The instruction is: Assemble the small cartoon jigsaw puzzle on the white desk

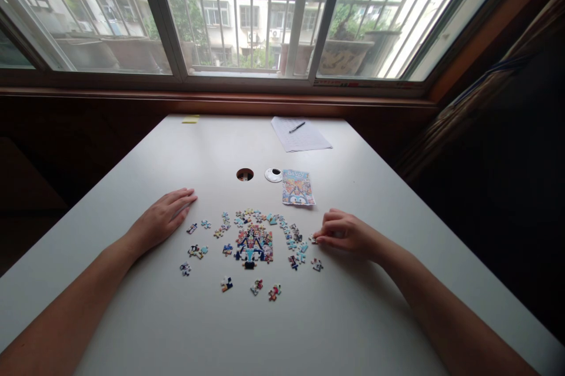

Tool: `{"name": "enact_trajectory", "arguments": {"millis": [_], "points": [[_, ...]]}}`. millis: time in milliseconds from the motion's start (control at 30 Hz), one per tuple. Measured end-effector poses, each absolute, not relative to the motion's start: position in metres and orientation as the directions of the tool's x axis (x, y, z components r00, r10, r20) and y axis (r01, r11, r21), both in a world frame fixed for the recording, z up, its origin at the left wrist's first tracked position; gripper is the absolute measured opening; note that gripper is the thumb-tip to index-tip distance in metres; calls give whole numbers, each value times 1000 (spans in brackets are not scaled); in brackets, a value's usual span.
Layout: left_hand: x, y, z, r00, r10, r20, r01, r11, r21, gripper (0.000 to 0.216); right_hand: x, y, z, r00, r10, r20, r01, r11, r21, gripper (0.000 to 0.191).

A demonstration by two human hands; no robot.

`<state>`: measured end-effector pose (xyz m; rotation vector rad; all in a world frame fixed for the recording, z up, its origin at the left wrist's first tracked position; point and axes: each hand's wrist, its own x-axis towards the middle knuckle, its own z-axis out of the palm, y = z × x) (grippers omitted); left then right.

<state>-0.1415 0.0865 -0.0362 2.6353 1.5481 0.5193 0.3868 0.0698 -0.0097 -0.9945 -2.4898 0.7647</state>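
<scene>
A partly joined jigsaw puzzle (256, 243) lies on the white table in front of me, with many loose pieces scattered around it. My left hand (164, 217) rests flat on the table to the left of the pieces, fingers stretched out and nothing in them. On the right, my right hand (342, 229) has its fingers pinched at a small puzzle piece (313, 239), which they partly cover. Just below that hand lies another loose piece (316, 265). Behind the puzzle is a colourful picture sheet (298, 188).
The white table (212, 335) reaches to the window. It has a round cable hole (245, 175), with a round cover (273, 175) beside it. Farther back lie paper sheets (304, 137) with a pen (297, 127) on top, and yellow notes (190, 119). A curtain hangs at right.
</scene>
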Motion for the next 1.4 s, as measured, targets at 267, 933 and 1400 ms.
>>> {"name": "enact_trajectory", "arguments": {"millis": [267, 933, 1400], "points": [[-140, 86, -35, 438, 858, 270, 844, -496, 206, 47, 387, 70, -8, -696, 710, 108, 521, 603, -605, 22], [-138, 85, -34, 428, 861, 273, 850, -486, 201, 48, 386, 70, -11, -687, 715, 131, 515, 606, -606, 22], [-142, 87, -37, 439, 852, 285, 843, -500, 197, 47, 384, 69, -10, -679, 724, 121, 525, 595, -609, 24]]}}
